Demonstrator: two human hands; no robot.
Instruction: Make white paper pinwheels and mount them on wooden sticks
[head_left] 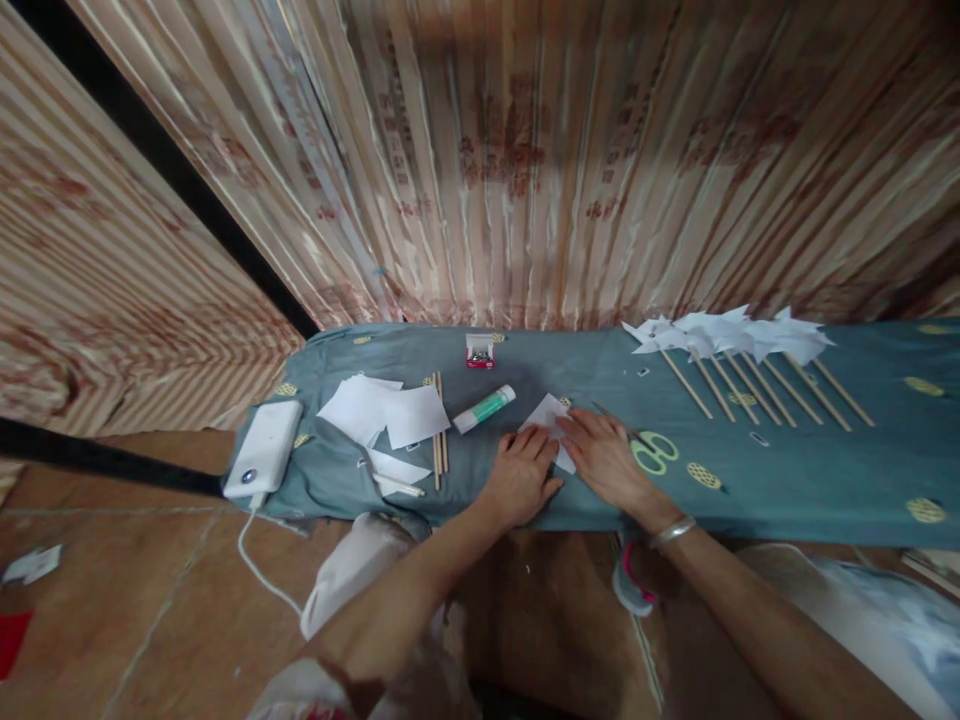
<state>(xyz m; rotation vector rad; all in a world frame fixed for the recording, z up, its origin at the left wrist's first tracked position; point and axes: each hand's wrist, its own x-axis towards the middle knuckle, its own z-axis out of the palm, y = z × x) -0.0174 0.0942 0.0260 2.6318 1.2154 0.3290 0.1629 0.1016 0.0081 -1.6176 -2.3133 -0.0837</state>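
Both my hands rest on a small white paper square (546, 413) on the blue-grey cloth-covered table (810, 470). My left hand (520, 474) lies flat with fingers pressed on the paper's near left edge. My right hand (606, 455) lies flat on its right side, fingers stretched toward the left hand. Green-handled scissors (651, 450) lie just right of my right hand. A glue stick (484, 408) lies just left of the paper.
A stack of white paper sheets (382, 410) and wooden sticks (439, 440) lie to the left, beside a white power bank (264, 448) with a cable. A small red box of pins (479, 351) stands at the back. Several paper pinwheels on sticks (742, 350) lie at the right.
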